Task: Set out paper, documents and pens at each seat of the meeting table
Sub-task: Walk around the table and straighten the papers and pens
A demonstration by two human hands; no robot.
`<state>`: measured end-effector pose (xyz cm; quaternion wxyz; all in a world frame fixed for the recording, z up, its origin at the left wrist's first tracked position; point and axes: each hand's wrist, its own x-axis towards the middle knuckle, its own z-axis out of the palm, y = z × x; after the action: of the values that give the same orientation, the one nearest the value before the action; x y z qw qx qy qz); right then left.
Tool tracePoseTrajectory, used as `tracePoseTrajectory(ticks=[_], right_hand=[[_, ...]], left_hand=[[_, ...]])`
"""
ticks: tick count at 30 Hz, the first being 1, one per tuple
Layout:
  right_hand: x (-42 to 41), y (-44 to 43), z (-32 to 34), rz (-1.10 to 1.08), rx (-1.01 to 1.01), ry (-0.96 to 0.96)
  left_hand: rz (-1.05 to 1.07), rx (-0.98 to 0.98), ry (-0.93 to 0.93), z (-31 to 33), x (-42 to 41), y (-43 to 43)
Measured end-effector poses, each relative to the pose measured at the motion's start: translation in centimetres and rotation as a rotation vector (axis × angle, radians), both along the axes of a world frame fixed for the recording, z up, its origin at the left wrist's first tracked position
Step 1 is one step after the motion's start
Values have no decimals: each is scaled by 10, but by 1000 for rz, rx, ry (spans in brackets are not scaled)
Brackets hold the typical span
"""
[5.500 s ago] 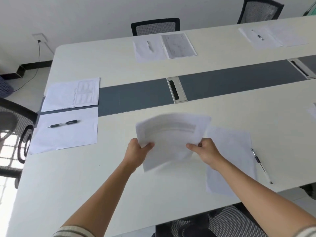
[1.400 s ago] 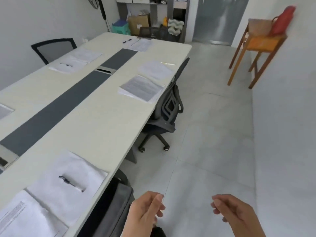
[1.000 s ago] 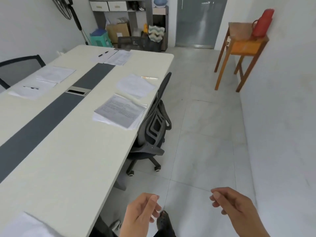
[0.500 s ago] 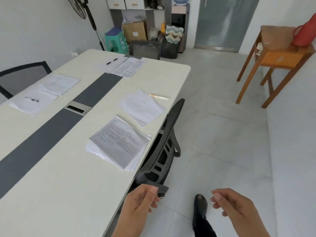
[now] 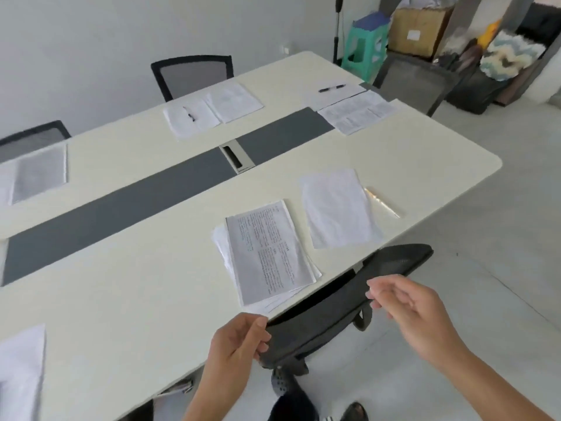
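Note:
A stack of printed documents (image 5: 268,252) lies near the table's near edge, with a blank sheet (image 5: 337,211) to its right and a clear packet (image 5: 384,202) beyond that. My left hand (image 5: 238,344) hangs over the table edge beside the black chair back (image 5: 349,294), fingers loosely curled, holding nothing. My right hand (image 5: 416,317) hovers over the chair, also relaxed and holding nothing. Across the table a sheet with a pen (image 5: 189,115) and a document (image 5: 232,101) lie at one seat. A pen (image 5: 331,88) and document (image 5: 356,112) lie at the table's end.
The cream table (image 5: 136,293) has a dark grey centre strip (image 5: 115,205) with a cable hatch (image 5: 236,156). Black chairs (image 5: 192,72) stand at the far side. A green stool (image 5: 364,47), a cardboard box (image 5: 414,31) and bags crowd the far corner.
I have walked along the table to the seat with the document stack and turned toward it. Both hands stay loose with nothing in them and now hover over the chair back.

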<state>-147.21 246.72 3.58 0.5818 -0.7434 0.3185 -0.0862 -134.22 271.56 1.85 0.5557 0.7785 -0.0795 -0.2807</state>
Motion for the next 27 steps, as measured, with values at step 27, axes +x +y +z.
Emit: tracePoseTrajectory(ticks=[27], right_hand=[[326,-14,-162,195,200,641]], left_hand=[[-642,885,-220,-163,100,-9]])
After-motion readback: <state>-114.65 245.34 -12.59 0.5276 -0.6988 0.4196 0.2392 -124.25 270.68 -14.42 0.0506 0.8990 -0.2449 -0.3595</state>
